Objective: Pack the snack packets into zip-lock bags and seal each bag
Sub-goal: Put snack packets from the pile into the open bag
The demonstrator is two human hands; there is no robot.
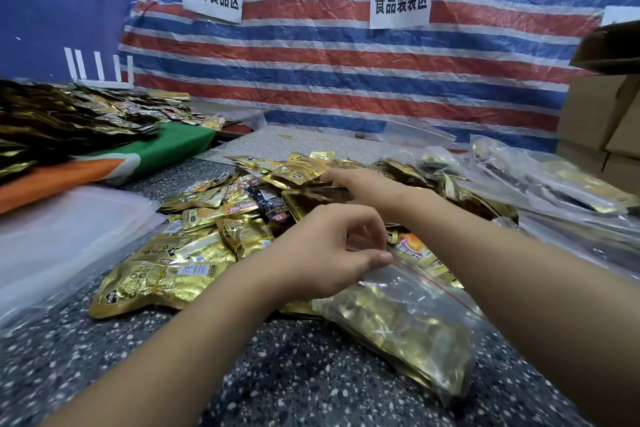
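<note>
Lighting is bright, even and diffuse, with soft shadows only. Glare sits on the clear plastic sheeting (pixel 346 55) over the far striped tarpaulin, with a faint rainbow flare at top centre. The gold snack packets (pixel 194 253) and zip-lock bag (pixel 408 315) throw specular highlights. Wide-angle distortion bends the edges. Near corners and the left packet pile (pixel 52 121) are soft and smeared.

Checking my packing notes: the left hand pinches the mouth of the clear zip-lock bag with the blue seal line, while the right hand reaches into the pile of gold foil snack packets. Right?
Nearly. The head view shows the seal line on the clear zip-lock bag is red, not blue. The left hand pinches its mouth; the right hand reaches into the pile of gold foil snack packets.
</note>
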